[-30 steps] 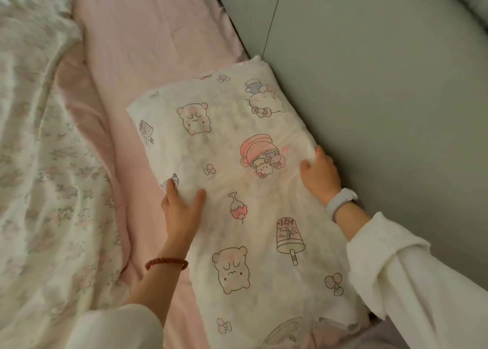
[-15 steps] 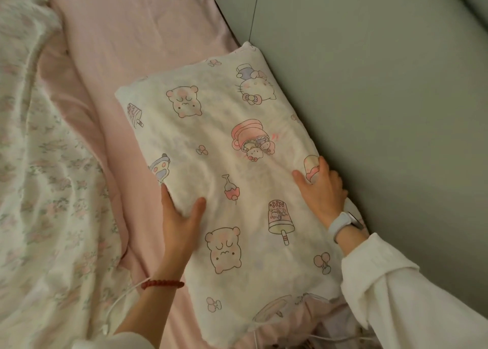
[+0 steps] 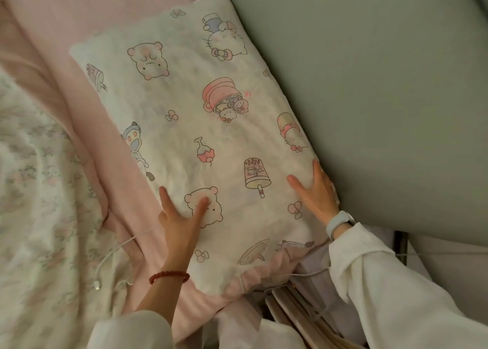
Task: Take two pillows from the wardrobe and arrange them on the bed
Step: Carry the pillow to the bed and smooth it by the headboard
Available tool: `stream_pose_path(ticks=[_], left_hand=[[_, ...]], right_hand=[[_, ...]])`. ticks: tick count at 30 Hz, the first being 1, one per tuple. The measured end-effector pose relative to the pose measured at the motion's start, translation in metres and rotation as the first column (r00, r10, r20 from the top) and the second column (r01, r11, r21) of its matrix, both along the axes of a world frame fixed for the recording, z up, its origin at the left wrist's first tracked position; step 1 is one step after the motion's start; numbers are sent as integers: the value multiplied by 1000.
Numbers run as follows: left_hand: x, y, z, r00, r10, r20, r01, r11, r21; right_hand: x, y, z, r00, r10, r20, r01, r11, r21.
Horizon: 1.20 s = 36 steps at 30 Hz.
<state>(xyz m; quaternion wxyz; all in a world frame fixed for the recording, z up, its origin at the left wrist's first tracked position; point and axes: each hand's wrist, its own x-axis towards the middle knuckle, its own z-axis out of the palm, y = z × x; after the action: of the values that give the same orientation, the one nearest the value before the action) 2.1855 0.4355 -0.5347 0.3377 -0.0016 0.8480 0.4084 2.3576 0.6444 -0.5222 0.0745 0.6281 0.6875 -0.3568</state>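
A white pillow (image 3: 190,142) printed with pink cartoon figures lies flat on the pink bed sheet (image 3: 87,16), its long right edge against the grey-green padded headboard. My left hand (image 3: 182,216) rests on the pillow's near left edge, thumb and fingers spread over the fabric. My right hand (image 3: 315,193) presses the near right edge beside the headboard, fingers straight. Only this one pillow is in view.
A floral duvet (image 3: 34,211) lies bunched on the left. A white charging cable (image 3: 111,253) runs across the sheet near my left wrist. The padded headboard (image 3: 383,84) fills the right side. More cables and a dark gap lie at the bed's near right corner.
Both hands have slid down the pillow toward its near end. The pillow now lies closer along the headboard, and more of its near end and the cable show.
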Motion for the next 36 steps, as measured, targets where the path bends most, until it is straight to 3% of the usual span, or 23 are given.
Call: stream_pose_path(ticks=[5, 11, 14, 18, 21, 26, 30, 36], left_hand=[[24, -9, 6, 997, -25, -70, 23, 999, -27], [8, -15, -7, 990, -117, 79, 122, 991, -61], [3, -14, -1, 981, -177, 82, 189, 967, -173], [-1, -21, 20, 946, -322, -36, 297, 906, -302], [-9, -44, 40, 925, -369, -92, 325, 893, -311], [-30, -127, 82, 938, -260, -229, 205, 950, -238], [-35, -242, 107, 947, -95, -308, 24, 973, -229], [-18, -470, 132, 917, 253, -309, -311, 938, -154]], right_hand=[[6, 4, 3, 1000, -16, 1, 16, 1000, 0], [18, 0, -2, 999, -32, -40, 28, 993, -112], [9, -5, 2, 998, -27, 61, 34, 994, -104], [-15, -38, 22, 975, 121, 184, -149, 978, 147], [-40, -80, 37, 948, 262, 182, -290, 946, 145], [-97, -175, 68, 873, 484, -51, -479, 873, 94], [-139, -279, 94, 737, 637, -226, -648, 761, 28], [-173, -468, 111, 560, 783, -271, -820, 570, -46]])
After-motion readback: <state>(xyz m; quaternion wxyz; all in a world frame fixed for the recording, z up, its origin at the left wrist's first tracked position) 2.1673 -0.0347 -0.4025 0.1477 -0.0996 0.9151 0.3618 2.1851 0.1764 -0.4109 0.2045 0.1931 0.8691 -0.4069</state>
